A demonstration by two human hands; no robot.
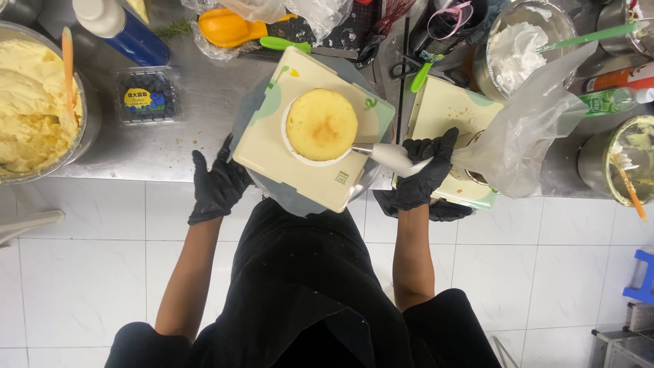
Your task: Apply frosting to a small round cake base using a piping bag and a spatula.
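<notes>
Far out beyond the left hand's fingers stands a big metal bowl (85,129) heaped with pale yellow cream, an orange spatula (67,65) stuck in it, and nearer in lies a clear box of blueberries (146,95) on the steel counter (204,116). The left hand (216,184), black-gloved, lies with its fingers spread and released against the lower left edge of the round turntable (272,187), gripping nothing; it seems placed there to steady or turn the table. Just past those fingertips, a square cream-coloured board (272,146) sits on the turntable, and on it the round sponge cake (321,125), golden on top, with a white rim showing under it. The right hand (426,170), also gloved, is clenched around the neck of a piping bag (524,129), fingers wrapped tight where the bag narrows. The metal nozzle (364,149) points leftward from the fingers and touches the lower right edge of the cake, held low and sideways so the cream would meet the side rather than the top. Beneath the fist is a second cream board (449,109), and the bag's loose plastic billows over it. Beyond the knuckles stand a bowl of white cream (521,44) with a green spatula (593,34), and farther right a smaller pot (616,167). Green-handled scissors (419,71) lie above, clear of the nozzle's path.
</notes>
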